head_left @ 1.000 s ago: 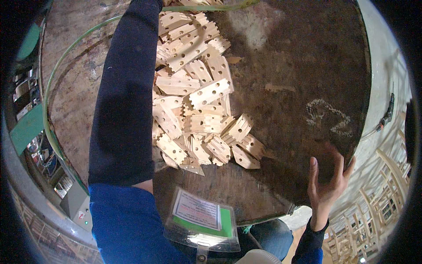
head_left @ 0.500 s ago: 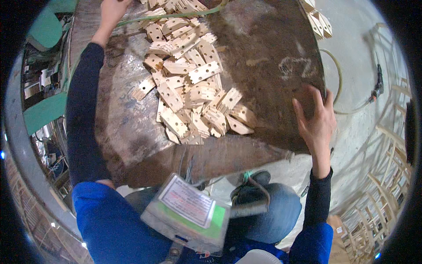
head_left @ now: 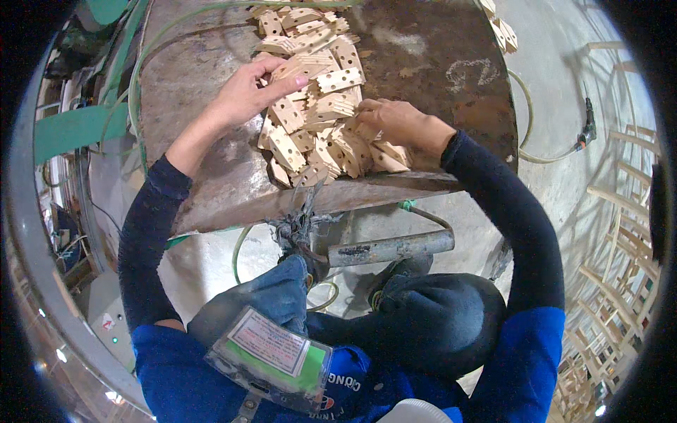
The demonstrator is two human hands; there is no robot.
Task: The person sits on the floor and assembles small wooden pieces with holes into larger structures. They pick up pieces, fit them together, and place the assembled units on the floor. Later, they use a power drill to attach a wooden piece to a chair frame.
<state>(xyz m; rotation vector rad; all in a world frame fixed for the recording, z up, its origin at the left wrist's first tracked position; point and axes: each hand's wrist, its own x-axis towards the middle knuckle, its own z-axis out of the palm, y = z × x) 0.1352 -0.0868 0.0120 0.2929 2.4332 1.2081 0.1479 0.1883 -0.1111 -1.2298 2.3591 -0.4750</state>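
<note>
A heap of pale wooden blocks [head_left: 338, 80], drilled with round holes and notched at some ends, lies on a worn brown tabletop [head_left: 437, 63]. At the heap's left side is my left hand [head_left: 250, 92], its thumb and forefinger apart over the blocks and its other fingers partly hidden; it appears to hold nothing. On the right edge of the heap, my right hand [head_left: 405, 123] has its fingers curled in against a block, and the fingertips are partly covered.
A green hose [head_left: 183, 15] crosses the table's far left. On the floor at right lie another hose [head_left: 525, 99] and a dark air tool [head_left: 587, 123]. Wooden frames [head_left: 620, 204] stand at far right. A grey metal cylinder [head_left: 395, 248] sits below the table's near edge.
Both hands have come in to the heap: the left from the table's far left, the right from its right edge. The view has shifted, showing more floor below the table.
</note>
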